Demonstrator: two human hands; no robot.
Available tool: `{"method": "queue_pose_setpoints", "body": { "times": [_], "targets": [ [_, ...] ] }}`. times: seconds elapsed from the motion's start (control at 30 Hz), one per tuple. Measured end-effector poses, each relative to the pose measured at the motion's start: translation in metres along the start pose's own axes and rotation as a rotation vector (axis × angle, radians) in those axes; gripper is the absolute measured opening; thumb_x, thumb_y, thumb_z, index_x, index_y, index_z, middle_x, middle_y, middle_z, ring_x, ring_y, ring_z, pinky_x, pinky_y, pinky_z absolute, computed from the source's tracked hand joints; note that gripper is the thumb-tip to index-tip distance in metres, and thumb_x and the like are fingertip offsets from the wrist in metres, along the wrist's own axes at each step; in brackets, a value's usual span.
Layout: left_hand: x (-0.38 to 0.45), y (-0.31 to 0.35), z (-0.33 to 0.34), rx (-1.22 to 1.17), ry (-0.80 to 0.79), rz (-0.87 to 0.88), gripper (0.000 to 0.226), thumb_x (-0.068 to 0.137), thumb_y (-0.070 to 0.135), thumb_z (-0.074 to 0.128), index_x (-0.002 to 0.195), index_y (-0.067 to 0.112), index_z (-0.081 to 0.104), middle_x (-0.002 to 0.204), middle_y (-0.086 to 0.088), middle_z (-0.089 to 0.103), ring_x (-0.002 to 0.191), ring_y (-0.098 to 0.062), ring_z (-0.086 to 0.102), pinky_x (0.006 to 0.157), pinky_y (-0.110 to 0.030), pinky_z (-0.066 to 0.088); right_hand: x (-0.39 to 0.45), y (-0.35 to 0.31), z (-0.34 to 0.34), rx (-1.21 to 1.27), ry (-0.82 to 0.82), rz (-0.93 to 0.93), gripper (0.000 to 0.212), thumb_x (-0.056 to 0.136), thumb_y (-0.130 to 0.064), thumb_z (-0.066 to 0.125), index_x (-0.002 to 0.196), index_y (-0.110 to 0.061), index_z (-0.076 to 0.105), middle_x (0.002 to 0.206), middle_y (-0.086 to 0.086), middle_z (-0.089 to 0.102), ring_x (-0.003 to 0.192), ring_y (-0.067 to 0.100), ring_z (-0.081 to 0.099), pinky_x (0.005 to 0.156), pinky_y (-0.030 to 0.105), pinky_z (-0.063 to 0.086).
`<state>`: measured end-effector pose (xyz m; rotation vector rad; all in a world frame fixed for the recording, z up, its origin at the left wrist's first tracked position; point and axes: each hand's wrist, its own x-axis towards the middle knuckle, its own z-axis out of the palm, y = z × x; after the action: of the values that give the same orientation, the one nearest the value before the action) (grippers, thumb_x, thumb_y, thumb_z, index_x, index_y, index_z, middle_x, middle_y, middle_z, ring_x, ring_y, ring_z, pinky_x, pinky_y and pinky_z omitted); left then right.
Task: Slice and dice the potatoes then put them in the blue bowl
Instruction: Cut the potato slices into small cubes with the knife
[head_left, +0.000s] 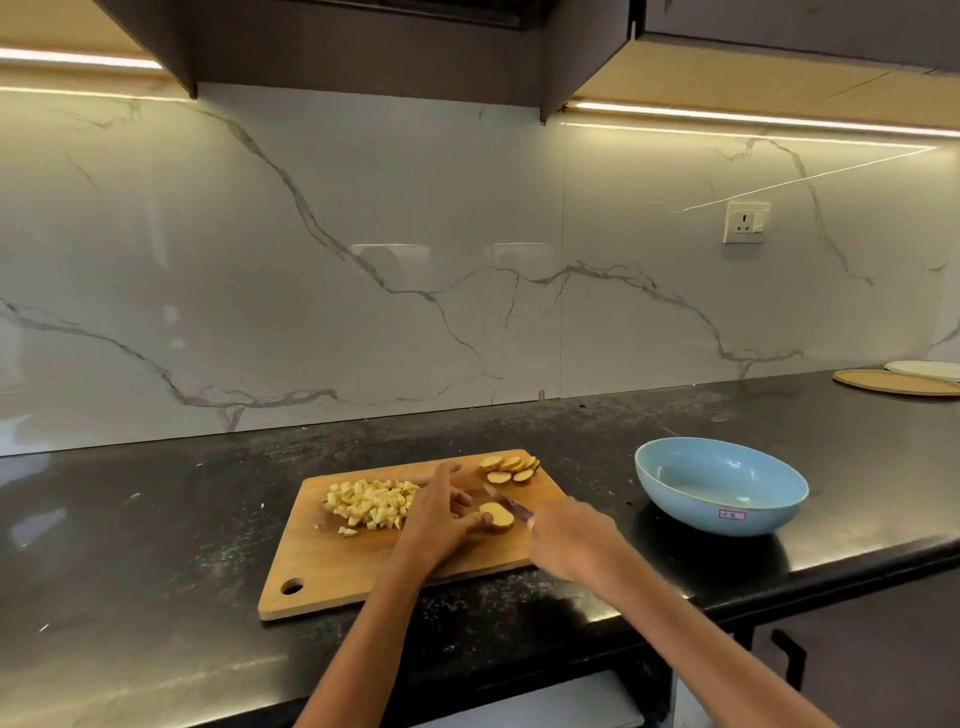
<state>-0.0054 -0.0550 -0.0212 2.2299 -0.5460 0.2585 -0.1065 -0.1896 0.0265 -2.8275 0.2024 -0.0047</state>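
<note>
A wooden cutting board (332, 566) lies on the black counter. A heap of diced potato (370, 503) sits on its left half, and a row of potato slices (510, 466) lies at its far right corner. My left hand (441, 514) pinches a small stack of potato slices (500, 513) near the board's middle. My right hand (569, 538) grips a knife (503, 500) whose blade points up-left, just behind that stack. The blue bowl (721, 491) stands to the right of the board, with nothing visible inside.
A round wooden mat (896, 383) and a white plate (930, 368) lie at the far right of the counter. A wall socket (746, 222) is on the marble backsplash. The counter's front edge runs close below the board, with a cabinet handle (789, 657) underneath.
</note>
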Motion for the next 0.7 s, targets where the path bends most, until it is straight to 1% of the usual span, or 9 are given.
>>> {"method": "queue_pose_setpoints", "body": {
  "times": [0.07,0.13,0.23,0.4,0.53,0.63,0.7],
  "targets": [
    [-0.001,0.000,0.000,-0.017,0.028,0.007,0.076,0.076,0.023,0.075,0.138,0.013,0.032,0.095,0.004,0.059,0.089,-0.009,0.057,0.085,-0.021,0.049,0.004,-0.001,0.007,0.014,0.005,0.001,0.029,0.098,-0.023,0.038,0.112,-0.008,0.059,0.111,0.008,0.061,0.103,0.024,0.058,0.080,0.031,0.041],
    [-0.001,0.000,0.001,-0.027,0.016,0.014,0.075,0.076,0.021,0.075,0.137,0.013,0.033,0.091,0.006,0.059,0.085,-0.006,0.058,0.082,-0.017,0.048,0.008,-0.002,0.009,0.003,0.006,-0.002,0.030,0.098,-0.024,0.038,0.113,-0.009,0.059,0.113,0.009,0.062,0.104,0.024,0.059,0.081,0.031,0.044],
    [-0.001,-0.001,0.001,-0.032,0.010,0.027,0.072,0.077,0.019,0.074,0.137,0.013,0.034,0.090,0.006,0.061,0.083,-0.005,0.059,0.079,-0.015,0.047,0.009,-0.004,0.010,-0.024,0.001,-0.014,0.032,0.098,-0.025,0.039,0.116,-0.008,0.058,0.115,0.010,0.061,0.105,0.024,0.058,0.082,0.031,0.044],
    [0.000,-0.001,0.002,-0.034,0.018,0.041,0.072,0.076,0.020,0.075,0.136,0.013,0.036,0.089,0.006,0.063,0.086,-0.007,0.060,0.084,-0.019,0.049,0.008,-0.008,0.015,-0.047,0.020,-0.006,0.031,0.099,-0.025,0.039,0.118,-0.008,0.058,0.115,0.009,0.061,0.105,0.023,0.058,0.083,0.030,0.045],
    [0.000,-0.002,0.003,-0.041,0.029,0.052,0.073,0.075,0.020,0.076,0.135,0.014,0.036,0.088,0.006,0.063,0.082,-0.004,0.059,0.076,-0.013,0.046,0.007,-0.011,0.017,-0.108,0.025,-0.008,0.031,0.098,-0.022,0.041,0.120,-0.007,0.056,0.118,0.010,0.061,0.108,0.024,0.058,0.082,0.029,0.043],
    [0.000,-0.003,0.003,-0.030,0.037,0.057,0.073,0.074,0.021,0.077,0.135,0.014,0.037,0.088,0.006,0.065,0.079,-0.002,0.059,0.071,-0.009,0.046,0.009,-0.013,0.022,-0.120,0.006,-0.008,0.030,0.096,-0.020,0.043,0.120,-0.006,0.056,0.118,0.009,0.060,0.107,0.023,0.058,0.078,0.028,0.042],
    [0.001,-0.002,0.003,-0.032,0.041,0.054,0.072,0.073,0.020,0.078,0.134,0.015,0.039,0.086,0.006,0.065,0.078,-0.002,0.060,0.073,-0.010,0.047,0.010,-0.015,0.022,-0.110,-0.011,0.002,0.030,0.095,-0.019,0.044,0.121,-0.007,0.055,0.117,0.009,0.060,0.107,0.023,0.058,0.078,0.028,0.042]
  ]
}}
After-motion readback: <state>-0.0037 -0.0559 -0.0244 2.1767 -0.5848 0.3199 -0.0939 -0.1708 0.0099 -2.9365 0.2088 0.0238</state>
